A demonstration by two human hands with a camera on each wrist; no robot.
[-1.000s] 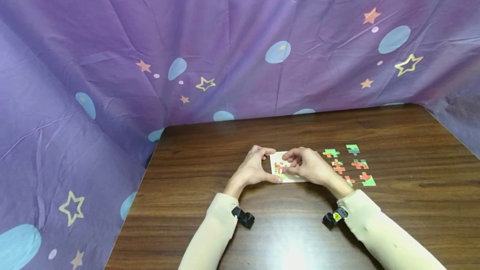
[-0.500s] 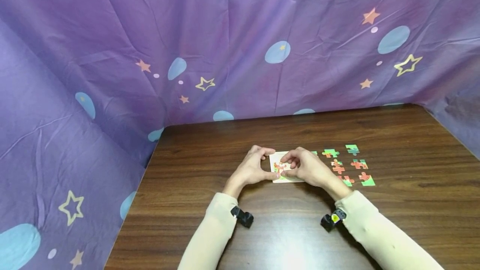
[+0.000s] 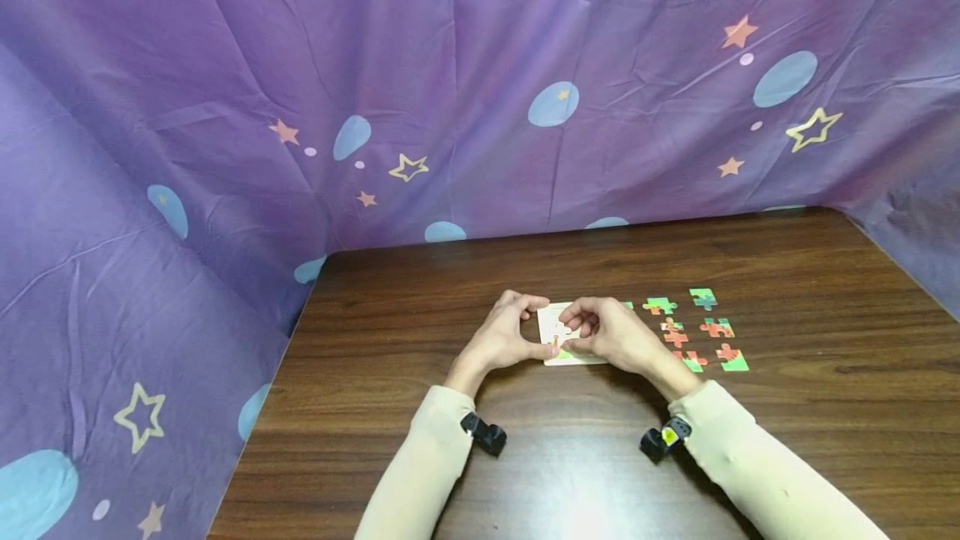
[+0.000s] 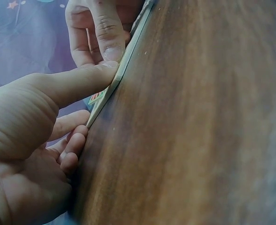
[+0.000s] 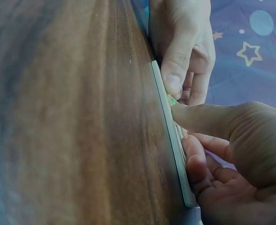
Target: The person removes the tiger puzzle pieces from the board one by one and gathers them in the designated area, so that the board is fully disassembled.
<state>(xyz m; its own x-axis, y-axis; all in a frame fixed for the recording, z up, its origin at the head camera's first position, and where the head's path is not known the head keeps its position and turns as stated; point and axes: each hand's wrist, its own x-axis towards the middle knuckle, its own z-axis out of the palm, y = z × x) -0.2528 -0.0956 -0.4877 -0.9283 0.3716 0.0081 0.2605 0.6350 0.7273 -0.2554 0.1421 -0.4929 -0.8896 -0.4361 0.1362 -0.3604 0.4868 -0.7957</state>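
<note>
A small white puzzle board [image 3: 547, 317] lies flat on the brown table in the head view, partly hidden by the right hand. My left hand [image 3: 498, 338] grips its left side, the thumb at the near edge and the fingers by the far corner. Over the board is my right hand [image 3: 617, 333], its thumb and curled fingertips pinching a light puzzle piece [image 3: 564, 329] that is mostly covered. A bit of orange and green print shows below it. In the right wrist view the two thumbs nearly meet at the edge of the board [image 5: 164, 98].
Several loose red and green puzzle pieces [image 3: 717, 327] lie right of the board, some partly behind the right hand. The wooden table [image 3: 420, 298] ends at a purple curtain [image 3: 480, 107] printed with stars. Each sleeve carries a black wrist camera [image 3: 483, 433].
The red patch on the board's left part has gone from view; white shows there now. My right hand has shifted slightly left. My left hand has stayed in place.
</note>
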